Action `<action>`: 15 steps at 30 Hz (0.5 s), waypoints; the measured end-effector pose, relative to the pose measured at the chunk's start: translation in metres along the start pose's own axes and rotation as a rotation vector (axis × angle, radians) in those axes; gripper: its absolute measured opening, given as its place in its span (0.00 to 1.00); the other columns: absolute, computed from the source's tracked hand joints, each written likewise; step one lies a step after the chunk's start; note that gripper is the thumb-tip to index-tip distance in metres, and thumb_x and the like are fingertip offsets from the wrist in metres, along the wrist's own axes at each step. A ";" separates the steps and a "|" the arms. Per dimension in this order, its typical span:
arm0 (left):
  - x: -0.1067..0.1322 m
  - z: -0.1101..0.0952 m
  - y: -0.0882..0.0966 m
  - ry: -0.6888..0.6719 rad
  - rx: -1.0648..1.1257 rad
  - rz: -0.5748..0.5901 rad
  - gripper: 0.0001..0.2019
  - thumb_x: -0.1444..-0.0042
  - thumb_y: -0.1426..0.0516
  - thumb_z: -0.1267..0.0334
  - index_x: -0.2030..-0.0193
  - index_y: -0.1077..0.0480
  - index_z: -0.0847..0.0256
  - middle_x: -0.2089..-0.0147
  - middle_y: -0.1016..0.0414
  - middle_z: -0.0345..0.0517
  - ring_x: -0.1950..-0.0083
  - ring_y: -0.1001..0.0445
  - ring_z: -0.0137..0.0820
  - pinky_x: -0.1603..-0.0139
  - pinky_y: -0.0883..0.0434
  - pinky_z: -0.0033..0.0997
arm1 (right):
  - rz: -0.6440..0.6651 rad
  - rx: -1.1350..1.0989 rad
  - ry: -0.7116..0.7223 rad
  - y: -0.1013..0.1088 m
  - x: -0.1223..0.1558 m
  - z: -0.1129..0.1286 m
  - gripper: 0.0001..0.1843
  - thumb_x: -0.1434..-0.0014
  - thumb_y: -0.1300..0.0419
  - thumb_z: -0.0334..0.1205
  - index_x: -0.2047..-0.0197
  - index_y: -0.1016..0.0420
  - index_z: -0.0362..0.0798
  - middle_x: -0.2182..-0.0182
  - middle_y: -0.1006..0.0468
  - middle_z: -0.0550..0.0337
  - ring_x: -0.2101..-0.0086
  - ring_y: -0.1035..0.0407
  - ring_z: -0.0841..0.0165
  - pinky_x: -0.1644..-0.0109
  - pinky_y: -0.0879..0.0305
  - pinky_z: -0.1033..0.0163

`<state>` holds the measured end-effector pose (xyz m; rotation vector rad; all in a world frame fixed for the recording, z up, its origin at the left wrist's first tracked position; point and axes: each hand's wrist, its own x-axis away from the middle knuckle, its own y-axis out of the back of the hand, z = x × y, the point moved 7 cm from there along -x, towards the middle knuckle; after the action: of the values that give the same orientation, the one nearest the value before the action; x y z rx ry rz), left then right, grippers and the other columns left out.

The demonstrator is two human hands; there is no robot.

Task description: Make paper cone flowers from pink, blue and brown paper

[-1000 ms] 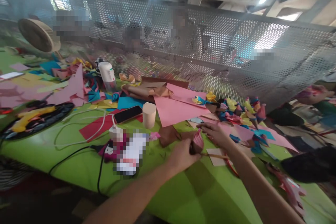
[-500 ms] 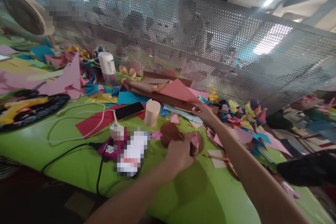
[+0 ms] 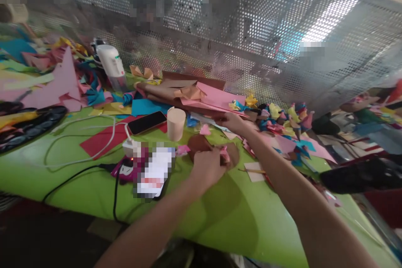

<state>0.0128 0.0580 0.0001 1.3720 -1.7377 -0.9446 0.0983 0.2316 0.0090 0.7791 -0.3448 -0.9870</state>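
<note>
My left hand (image 3: pixel 207 166) is closed round a brown piece of paper (image 3: pixel 198 145) with rounded flaps, low over the green table. A pink twisted bit of paper (image 3: pixel 225 153) shows beside its fingers; my fist hides the middle of the brown piece. Farther off, my right hand (image 3: pixel 234 124) stretches its fingers, slightly apart, to the front edge of a paper pile. Brown sheets (image 3: pixel 169 102), a pink sheet (image 3: pixel 222 97) and a folded tan paper (image 3: pixel 190 92) make up that pile. Its fingertips are blurred, and I see no sheet clearly between them.
A cream paper roll (image 3: pixel 176 124), a dark phone (image 3: pixel 147 122), a lit phone (image 3: pixel 155 171) and a purple power strip (image 3: pixel 128 169) with cables lie left. Small folded paper pieces (image 3: pixel 282 119) cluster right. A pencil (image 3: pixel 254 171) rests on a card. Perforated metal (image 3: pixel 251 42) stands behind.
The pink sheet, raised to a peak before, now lies flatter, uncovering the folded tan paper. My right hand shifted slightly left along the pile's edge. My left hand keeps the brown piece; the view tilted.
</note>
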 end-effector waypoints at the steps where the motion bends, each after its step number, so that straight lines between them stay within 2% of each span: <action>1: 0.001 -0.001 0.004 -0.002 0.011 -0.027 0.17 0.39 0.42 0.55 0.49 0.27 0.64 0.59 0.17 0.59 0.54 0.18 0.50 0.50 0.27 0.46 | 0.006 0.001 0.009 -0.002 0.000 0.003 0.19 0.48 0.38 0.31 0.53 0.15 0.45 0.59 0.13 0.56 0.62 0.22 0.61 0.54 0.27 0.59; 5: 0.006 -0.009 0.014 -0.080 0.091 -0.134 0.13 0.36 0.44 0.57 0.49 0.27 0.59 0.58 0.17 0.52 0.55 0.18 0.45 0.53 0.27 0.40 | 0.024 0.014 0.049 -0.015 -0.004 0.016 0.19 0.47 0.37 0.31 0.52 0.16 0.46 0.59 0.13 0.55 0.62 0.22 0.62 0.55 0.27 0.60; 9: 0.009 -0.017 0.015 -0.164 0.152 -0.191 0.09 0.35 0.44 0.57 0.55 0.28 0.60 0.60 0.18 0.49 0.56 0.20 0.41 0.54 0.29 0.36 | 0.044 0.067 0.079 -0.038 -0.009 0.032 0.12 0.44 0.37 0.34 0.58 0.14 0.50 0.60 0.13 0.57 0.61 0.21 0.61 0.55 0.28 0.60; 12: 0.012 -0.020 0.018 -0.212 0.203 -0.258 0.11 0.34 0.46 0.54 0.62 0.29 0.59 0.63 0.20 0.47 0.58 0.21 0.39 0.54 0.30 0.35 | 0.004 0.135 0.079 -0.052 -0.014 0.043 0.11 0.47 0.33 0.34 0.60 0.14 0.54 0.59 0.14 0.58 0.57 0.22 0.55 0.51 0.29 0.56; 15: 0.014 -0.018 0.021 -0.230 0.246 -0.319 0.14 0.32 0.48 0.53 0.64 0.31 0.58 0.66 0.22 0.46 0.61 0.22 0.37 0.55 0.31 0.36 | -0.060 0.187 0.068 -0.060 -0.021 0.053 0.12 0.49 0.33 0.30 0.64 0.15 0.56 0.59 0.14 0.55 0.52 0.25 0.51 0.47 0.33 0.55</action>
<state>0.0166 0.0453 0.0282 1.7986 -1.8885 -1.1258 0.0194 0.2079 0.0032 0.9948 -0.3600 -0.9914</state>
